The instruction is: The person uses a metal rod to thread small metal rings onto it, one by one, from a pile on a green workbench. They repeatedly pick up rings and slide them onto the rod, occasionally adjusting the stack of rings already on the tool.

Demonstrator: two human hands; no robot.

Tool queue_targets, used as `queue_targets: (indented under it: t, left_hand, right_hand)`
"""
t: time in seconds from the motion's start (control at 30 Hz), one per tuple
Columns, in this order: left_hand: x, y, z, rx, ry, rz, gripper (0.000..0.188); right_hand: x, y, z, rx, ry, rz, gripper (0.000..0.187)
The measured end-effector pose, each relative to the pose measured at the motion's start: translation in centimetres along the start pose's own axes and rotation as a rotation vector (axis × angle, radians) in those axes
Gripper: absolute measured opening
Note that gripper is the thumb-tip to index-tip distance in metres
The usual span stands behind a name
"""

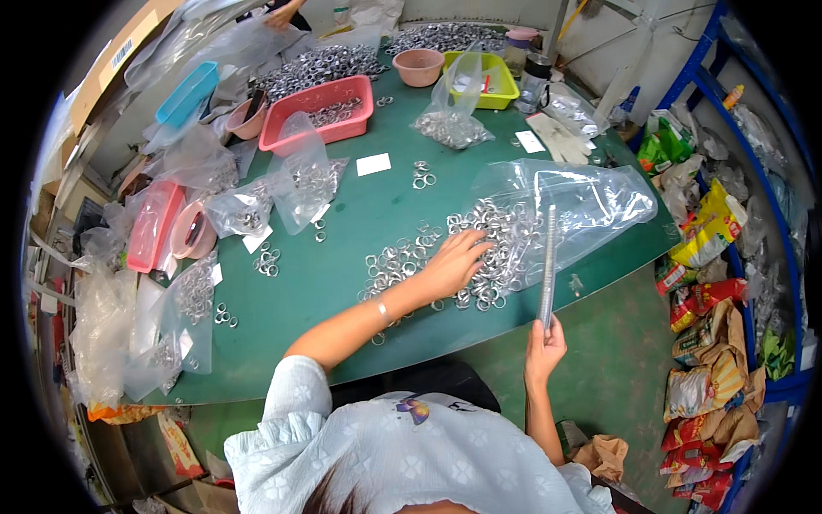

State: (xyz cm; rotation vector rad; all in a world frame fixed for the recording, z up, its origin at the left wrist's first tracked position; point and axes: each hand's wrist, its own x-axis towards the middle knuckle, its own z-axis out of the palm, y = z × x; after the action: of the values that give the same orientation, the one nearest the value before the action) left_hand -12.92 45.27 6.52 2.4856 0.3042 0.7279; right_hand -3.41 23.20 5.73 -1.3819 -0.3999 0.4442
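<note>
Table, broad, green-topped (394, 184), spanning most of the view, with its near edge curved before the person.
Shelving unit, blue metal frame (715, 86), at the right, loaded with coloured packets and bags.
Bag, large, clear plastic (599, 201), lying flat on the right part of the table, its left end meeting loose rings.
Heap of small, silver-coloured metal rings (398, 261), spread loosely on the near middle of the table and reaching the bag; whether the rings closest to it lie in or on the plastic cannot be told.
Basin, rectangular, pink plastic (361, 88), toward the far left of the table, rings inside.
Tray, rectangular, yellow-green plastic (505, 96), at the far side, right of a round pale-pink bowl (419, 67).
Rod, slender, grey, metallic-looking, with a marked surface (548, 265), held upward at a slight tilt, its upper part in front of the bag.
Left hand (458, 264), palm down over the right part of the heap, fingers bent; whether they pinch a ring cannot be told.
Right hand (545, 347), at the table's near edge, thumb and fingers closed around the rod's lower end.
Card, white, rectangular (373, 164), flat beyond the heap.
Cluster of a few rings (423, 176), right of the card.
</note>
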Motion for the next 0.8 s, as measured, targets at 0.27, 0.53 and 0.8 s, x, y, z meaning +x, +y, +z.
queue_targets:
  t: [0.27, 0.53, 0.8]
  left_hand:
    - [7.6, -2.1, 3.9, 0.17, -0.113, -0.036, 0.05]
    - [6.9, -2.4, 3.3, 0.113, -0.178, -0.007, 0.044]
    - [5.6, -2.7, 2.2, 0.103, -0.108, 0.025, 0.045]
  right_hand:
    - [13.3, -1.8, -2.0, -0.175, 0.279, -0.307, 0.026]
    - [25.1, -3.3, -1.4, 0.03, 0.351, -0.201, 0.027]
    - [27.3, -8.2, 2.6, 0.044, 0.313, -0.569, 0.026]
